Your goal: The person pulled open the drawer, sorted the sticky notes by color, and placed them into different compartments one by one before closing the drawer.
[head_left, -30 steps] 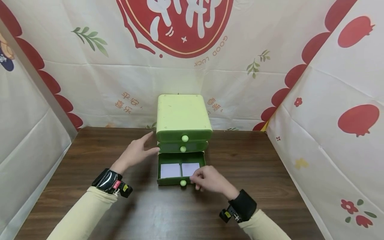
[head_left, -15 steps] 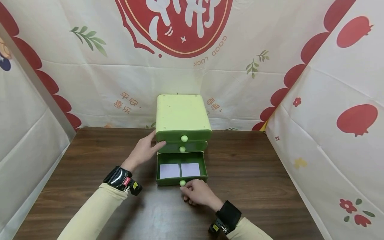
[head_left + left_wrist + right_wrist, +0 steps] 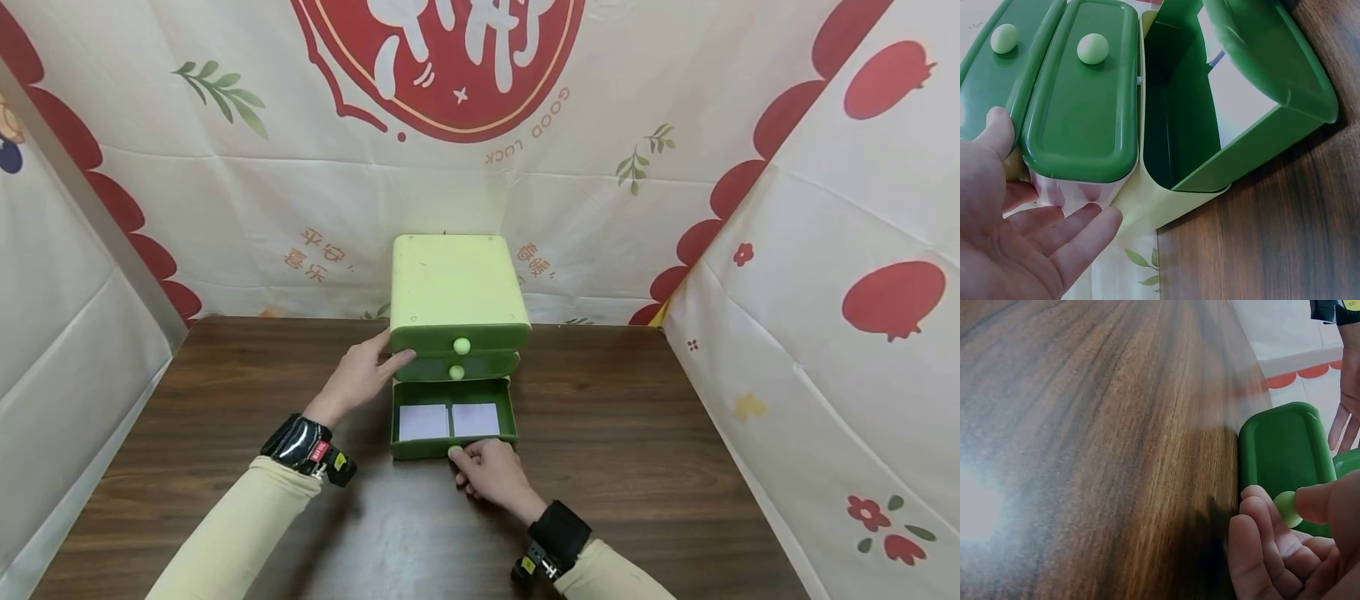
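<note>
A small light-green cabinet with three dark green drawers stands at the back of the table. Its bottom drawer is pulled out; two white paper stacks lie in it, one on each side of a divider. My right hand pinches that drawer's round light-green knob between thumb and fingers. At the cabinet's left side, my left hand rests with its fingers extended along the side wall and the thumb by the front edge of the upper drawers. The middle drawer and top drawer are pushed in.
A dark wooden table spreads around the cabinet. Behind it hangs a white printed cloth, and similar cloth walls flank both sides.
My left hand has moved right, up against the cabinet's side. From the bottom drawer's right front corner, my right hand has shifted left and taken hold of the knob. The drawer seems very slightly further in.
</note>
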Motion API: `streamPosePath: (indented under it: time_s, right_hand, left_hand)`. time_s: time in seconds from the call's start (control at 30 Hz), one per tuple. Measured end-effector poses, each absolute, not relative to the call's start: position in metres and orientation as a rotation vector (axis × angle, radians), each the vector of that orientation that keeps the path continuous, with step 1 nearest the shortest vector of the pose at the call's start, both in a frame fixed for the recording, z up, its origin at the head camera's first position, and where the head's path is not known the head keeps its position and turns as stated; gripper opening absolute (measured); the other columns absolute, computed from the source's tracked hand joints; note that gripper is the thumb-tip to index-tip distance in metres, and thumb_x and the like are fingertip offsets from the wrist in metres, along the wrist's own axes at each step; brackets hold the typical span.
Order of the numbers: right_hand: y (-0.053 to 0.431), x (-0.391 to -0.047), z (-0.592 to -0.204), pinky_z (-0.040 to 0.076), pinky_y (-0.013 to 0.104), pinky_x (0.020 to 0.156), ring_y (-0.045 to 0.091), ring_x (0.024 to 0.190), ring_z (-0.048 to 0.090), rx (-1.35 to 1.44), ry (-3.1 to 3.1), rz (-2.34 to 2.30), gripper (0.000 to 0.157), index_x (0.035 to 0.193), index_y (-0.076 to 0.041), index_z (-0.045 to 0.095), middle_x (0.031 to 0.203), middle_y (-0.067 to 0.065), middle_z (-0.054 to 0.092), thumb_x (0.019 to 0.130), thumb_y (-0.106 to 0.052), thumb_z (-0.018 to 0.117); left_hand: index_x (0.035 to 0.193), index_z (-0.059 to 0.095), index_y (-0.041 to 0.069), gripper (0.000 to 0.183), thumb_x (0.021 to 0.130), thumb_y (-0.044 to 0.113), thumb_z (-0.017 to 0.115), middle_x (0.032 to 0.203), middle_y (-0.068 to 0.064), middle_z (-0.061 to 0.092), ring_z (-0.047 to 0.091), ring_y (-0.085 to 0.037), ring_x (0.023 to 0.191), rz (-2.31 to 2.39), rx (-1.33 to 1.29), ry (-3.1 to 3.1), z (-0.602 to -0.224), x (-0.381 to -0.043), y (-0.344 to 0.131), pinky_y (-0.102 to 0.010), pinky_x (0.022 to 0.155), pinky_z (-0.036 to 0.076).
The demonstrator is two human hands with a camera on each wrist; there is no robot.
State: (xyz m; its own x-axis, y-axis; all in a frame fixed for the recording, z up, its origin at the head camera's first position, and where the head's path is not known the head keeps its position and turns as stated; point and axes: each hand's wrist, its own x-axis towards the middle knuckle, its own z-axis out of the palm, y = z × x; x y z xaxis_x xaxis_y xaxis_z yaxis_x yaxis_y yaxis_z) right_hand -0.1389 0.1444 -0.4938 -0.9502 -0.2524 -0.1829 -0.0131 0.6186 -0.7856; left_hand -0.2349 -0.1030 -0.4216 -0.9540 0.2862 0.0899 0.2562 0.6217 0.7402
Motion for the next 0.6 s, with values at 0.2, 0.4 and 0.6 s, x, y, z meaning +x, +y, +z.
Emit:
streamPosePath:
  time_s: [0.2, 0.4, 0.6]
  right_hand:
    - [0.143, -0.147, -0.493, 0.049, 0.028, 0.046, 0.014, 0.048, 0.061, -0.196, 2.548, -1.268, 0.040, 0.075, -0.009, 0.073, 0.065, 0.005, 0.072, 0.099, -0.036, 0.056]
    - [0.142, -0.155, -0.491, 0.053, 0.031, 0.050, 0.012, 0.051, 0.063, -0.156, 2.484, -1.308, 0.038, 0.085, -0.004, 0.074, 0.068, 0.008, 0.073, 0.099, -0.034, 0.057]
    - [0.140, -0.161, -0.491, 0.055, 0.033, 0.053, 0.011, 0.052, 0.063, -0.111, 2.450, -1.315, 0.037, 0.089, -0.002, 0.073, 0.071, 0.009, 0.073, 0.099, -0.034, 0.057]
  left_hand:
    - [0.150, 0.037, 0.027, 0.063, 0.096, 0.058, 0.048, 0.138, -0.006, 0.059, 0.059, -0.029, 0.123, 1.259, 0.467, 2.784, -0.419, -0.236, -0.103, -0.049, 0.097, 0.048]
    - [0.152, 0.034, 0.025, 0.067, 0.096, 0.059, 0.047, 0.141, -0.008, 0.057, 0.058, -0.030, 0.124, 1.239, 0.453, 2.772, -0.418, -0.239, -0.104, -0.049, 0.096, 0.049]
    - [0.154, 0.029, 0.020, 0.072, 0.096, 0.059, 0.047, 0.144, -0.011, 0.053, 0.057, -0.032, 0.124, 1.235, 0.437, 2.754, -0.420, -0.237, -0.105, -0.050, 0.098, 0.048]
